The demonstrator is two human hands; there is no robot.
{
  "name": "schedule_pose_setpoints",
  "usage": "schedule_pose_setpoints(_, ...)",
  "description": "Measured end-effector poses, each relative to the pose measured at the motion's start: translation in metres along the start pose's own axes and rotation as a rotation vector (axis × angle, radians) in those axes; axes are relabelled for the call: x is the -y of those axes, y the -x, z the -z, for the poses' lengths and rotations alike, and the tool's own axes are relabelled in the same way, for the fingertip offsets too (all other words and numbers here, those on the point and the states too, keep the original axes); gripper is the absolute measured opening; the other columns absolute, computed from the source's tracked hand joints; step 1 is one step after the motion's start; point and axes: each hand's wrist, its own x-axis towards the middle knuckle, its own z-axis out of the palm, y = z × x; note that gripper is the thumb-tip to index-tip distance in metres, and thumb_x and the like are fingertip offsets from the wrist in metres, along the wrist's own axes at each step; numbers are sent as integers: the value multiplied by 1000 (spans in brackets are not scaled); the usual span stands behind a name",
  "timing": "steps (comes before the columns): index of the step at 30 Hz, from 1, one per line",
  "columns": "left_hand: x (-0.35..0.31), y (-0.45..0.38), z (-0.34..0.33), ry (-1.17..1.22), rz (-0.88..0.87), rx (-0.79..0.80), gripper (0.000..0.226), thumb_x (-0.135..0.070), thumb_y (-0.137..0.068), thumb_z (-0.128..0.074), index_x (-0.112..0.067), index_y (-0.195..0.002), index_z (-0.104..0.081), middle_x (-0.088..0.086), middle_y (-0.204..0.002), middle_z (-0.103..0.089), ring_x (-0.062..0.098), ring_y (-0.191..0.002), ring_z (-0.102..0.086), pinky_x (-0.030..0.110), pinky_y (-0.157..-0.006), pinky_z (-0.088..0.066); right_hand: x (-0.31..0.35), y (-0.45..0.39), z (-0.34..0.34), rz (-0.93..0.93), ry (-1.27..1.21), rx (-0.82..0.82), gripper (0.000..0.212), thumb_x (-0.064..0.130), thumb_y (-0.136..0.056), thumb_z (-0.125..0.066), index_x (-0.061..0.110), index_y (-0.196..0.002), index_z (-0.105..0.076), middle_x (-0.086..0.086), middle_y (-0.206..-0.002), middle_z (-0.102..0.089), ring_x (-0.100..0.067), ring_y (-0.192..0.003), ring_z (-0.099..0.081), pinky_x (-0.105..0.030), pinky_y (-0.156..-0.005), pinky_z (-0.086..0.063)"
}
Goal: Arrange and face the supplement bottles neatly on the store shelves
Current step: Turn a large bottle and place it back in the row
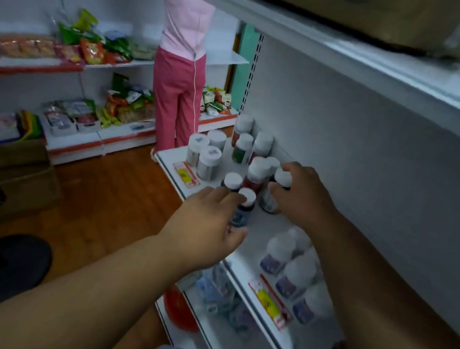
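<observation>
Bottles with white caps stand in loose groups on the white shelf (258, 237) in front of you. Your left hand (204, 221) is at the front edge of this shelf and its fingers curl around a small dark bottle (243, 210) with a blue label, thumb below and fingers by the cap. Your right hand (302, 196) is further in, and it grips another dark bottle (275, 192) from the side, with the fingers over its white cap. Just behind these two stands a red-labelled bottle (256, 175), close to both. Three wide pale jars (205, 153) stand together at the far left end of the shelf, and tall bottles (245, 141) stand behind them against the back panel. Near your right forearm, a row of purple-labelled bottles (292, 271) stands along the front edge, beside a yellow price tag (268, 304). A cardboard box (349, 7) sits on the shelf above. Further down the aisle, a person in pink clothes (181, 58) stands at snack shelves (61, 62).
</observation>
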Motion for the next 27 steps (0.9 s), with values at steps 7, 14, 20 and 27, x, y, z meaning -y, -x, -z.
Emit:
schedule_pose_setpoints(7, 47, -63, -11, 45, -57, 61, 46, -50, -89, -54, -26, -127, -50, -1, -121, -55, 23, -109, -51, 39, -91, -44, -21, -74, -34, -111, 364, 130, 41, 36, -88, -57, 16, -121, -43, -18, -114, -49, -39, -101, -54, -41, -82, -48)
schedule_pose_setpoints(14, 99, -117, -16, 212, -287, 83, 48, -49, -89, -55, -27, -132, -49, -4, -127, -54, 18, -115, -48, 31, -94, -40, -15, -73, -37, -397, 29, -115, 57, 39, -77, -73, 19, -123, -47, -9, -116, -52, -29, -99, -56, -34, -81, -47)
schedule_pose_setpoints(20, 105, -151, -8, 531, -385, 147, 49, -49, -89, -56, -25, -132, -48, -6, -127, -53, 8, -113, -46, 19, -88, -36, 20, -31, -1, -483, -738, -642, 27, 10, -83, -66, 27, -102, -57, 5, -98, -61, -22, -92, -61, -27, -70, -48)
schedule_pose_setpoints(27, 77, -139, 0, 1204, -305, 844, 22, -62, -84, -53, -52, -97, -67, -28, -99, -68, -9, -93, -62, 9, -78, -46, 86, 19, 6, -475, -1286, -840, 26, 14, -66, -54, 14, -91, -60, -11, -87, -68, -27, -78, -66, -42, -72, -56)
